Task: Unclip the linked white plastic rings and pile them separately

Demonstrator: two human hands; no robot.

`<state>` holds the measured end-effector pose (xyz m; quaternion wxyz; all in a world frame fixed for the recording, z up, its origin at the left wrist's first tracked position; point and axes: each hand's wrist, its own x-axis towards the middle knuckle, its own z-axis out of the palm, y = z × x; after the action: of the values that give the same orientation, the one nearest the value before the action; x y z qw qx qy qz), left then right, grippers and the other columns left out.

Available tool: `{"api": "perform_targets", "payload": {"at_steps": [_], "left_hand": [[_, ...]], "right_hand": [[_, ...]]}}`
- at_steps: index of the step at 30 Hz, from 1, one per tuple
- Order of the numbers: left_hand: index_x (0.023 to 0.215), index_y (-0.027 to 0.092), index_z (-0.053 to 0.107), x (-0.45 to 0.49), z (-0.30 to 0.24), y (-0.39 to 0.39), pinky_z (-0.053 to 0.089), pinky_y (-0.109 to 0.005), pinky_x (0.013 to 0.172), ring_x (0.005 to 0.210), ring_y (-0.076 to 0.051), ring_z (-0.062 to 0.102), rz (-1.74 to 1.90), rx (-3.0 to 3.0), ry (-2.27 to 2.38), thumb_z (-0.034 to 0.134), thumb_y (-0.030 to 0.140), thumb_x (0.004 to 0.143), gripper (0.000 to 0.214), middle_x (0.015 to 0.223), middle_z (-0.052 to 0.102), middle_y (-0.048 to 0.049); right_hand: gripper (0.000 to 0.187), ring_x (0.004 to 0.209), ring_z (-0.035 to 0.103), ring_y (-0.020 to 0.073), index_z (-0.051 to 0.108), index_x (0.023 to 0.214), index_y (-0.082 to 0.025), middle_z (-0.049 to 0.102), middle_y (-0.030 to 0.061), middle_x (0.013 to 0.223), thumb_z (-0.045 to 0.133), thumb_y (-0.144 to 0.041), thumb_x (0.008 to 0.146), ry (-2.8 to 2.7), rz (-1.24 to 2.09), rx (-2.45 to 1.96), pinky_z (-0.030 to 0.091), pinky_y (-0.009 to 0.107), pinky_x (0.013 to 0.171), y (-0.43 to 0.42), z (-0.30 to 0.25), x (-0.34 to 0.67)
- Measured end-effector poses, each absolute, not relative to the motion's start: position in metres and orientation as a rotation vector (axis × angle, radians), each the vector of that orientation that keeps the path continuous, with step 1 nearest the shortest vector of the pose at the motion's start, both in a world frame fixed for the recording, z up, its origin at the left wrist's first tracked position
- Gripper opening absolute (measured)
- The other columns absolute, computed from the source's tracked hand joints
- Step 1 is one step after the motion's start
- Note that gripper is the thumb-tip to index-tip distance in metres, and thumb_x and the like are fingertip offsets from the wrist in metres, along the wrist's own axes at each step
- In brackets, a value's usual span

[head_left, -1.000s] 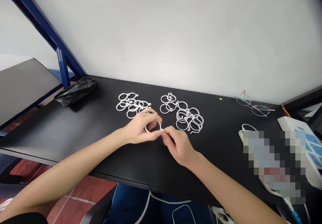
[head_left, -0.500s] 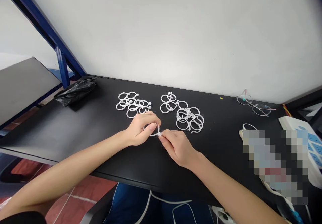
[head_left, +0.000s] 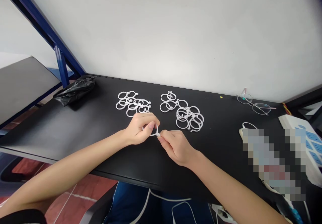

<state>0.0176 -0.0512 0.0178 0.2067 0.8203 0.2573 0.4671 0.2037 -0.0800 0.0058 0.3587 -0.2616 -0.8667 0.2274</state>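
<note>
- Left hand [head_left: 142,128], centre of frame: fingers curled round a white ring [head_left: 157,130], thumb on the near side, gripping it just above the desk [head_left: 83,126].
- Right hand [head_left: 177,146], just right of centre: thumb and index finger pinched together at the ring's small knobbed end; other fingers curled under, detail hidden.
- Held ring: centre of frame, slightly below mid-height, tilted, partly covered by left fingers. Knob points lower right, at the right fingertips.
- Left ring cluster [head_left: 130,100]: just beyond the left hand, left of centre; white rings overlapping, knobs visible.
- Right ring cluster [head_left: 188,111]: right of centre, beyond the right hand; overlapping rings, denser at its lower right end. Well apart from the left cluster.
- Black plastic bag [head_left: 75,91]: crumpled, left part of frame, at the desk's far left corner.
- Glasses [head_left: 261,108]: right side of frame, near the wall [head_left: 161,32].
- White power strip [head_left: 312,143] with blue socket faces: right edge of frame; pixelated area beside it, contents unreadable.
</note>
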Motion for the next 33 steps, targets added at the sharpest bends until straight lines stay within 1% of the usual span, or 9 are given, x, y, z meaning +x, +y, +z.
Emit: {"api": "perform_targets", "payload": {"at_steps": [3,12,18,27,33], "left_hand": [[0.072,0.015,0.059,0.0176,0.0185,-0.0511,0.041,-0.025,0.050,0.050,-0.012,0.049,1.304,2.300,0.710,0.029,0.038,0.102,0.048,0.058,0.058,-0.0030],[0.072,0.014,0.059,0.0177,0.0140,-0.0506,0.039,-0.024,0.050,0.049,-0.011,0.047,1.314,2.287,0.690,0.029,0.034,0.102,0.047,0.059,0.058,-0.0024],[0.072,0.014,0.060,0.0172,0.0120,-0.0500,0.040,-0.025,0.052,0.051,-0.011,0.047,1.304,2.279,0.682,0.029,0.035,0.102,0.048,0.058,0.058,-0.0027],[0.072,0.015,0.059,0.0169,0.0108,-0.0489,0.040,-0.025,0.052,0.051,-0.011,0.047,1.319,2.288,0.676,0.028,0.036,0.102,0.048,0.058,0.058,-0.0024],[0.072,0.015,0.059,0.0172,0.0124,-0.0494,0.040,-0.025,0.052,0.050,-0.012,0.046,1.311,2.296,0.690,0.028,0.038,0.102,0.050,0.056,0.057,-0.0022]], "right_hand": [[0.032,0.048,0.027,0.0107,0.025,0.071,-0.024,0.030,-0.0060,0.058,0.034,-0.020,0.101,-2.239,0.587,-0.674,0.027,0.025,0.048,-0.0802,0.0060,0.2030],[0.032,0.049,0.027,0.0092,0.024,0.071,-0.024,0.028,-0.0064,0.060,0.036,-0.017,0.100,-2.232,0.622,-0.652,0.026,0.024,0.048,-0.0806,0.0043,0.2034],[0.032,0.050,0.026,0.0093,0.023,0.072,-0.024,0.028,-0.0063,0.061,0.037,-0.016,0.100,-2.225,0.643,-0.632,0.026,0.024,0.049,-0.0805,0.0040,0.2033],[0.032,0.050,0.029,0.0094,0.025,0.070,-0.023,0.030,-0.0059,0.060,0.035,-0.020,0.100,-2.223,0.719,-0.670,0.028,0.025,0.050,-0.0803,0.0021,0.2033],[0.032,0.050,0.028,0.0093,0.025,0.070,-0.023,0.029,-0.0060,0.060,0.036,-0.020,0.100,-2.205,0.739,-0.666,0.027,0.024,0.050,-0.0813,0.0025,0.2026]]}}
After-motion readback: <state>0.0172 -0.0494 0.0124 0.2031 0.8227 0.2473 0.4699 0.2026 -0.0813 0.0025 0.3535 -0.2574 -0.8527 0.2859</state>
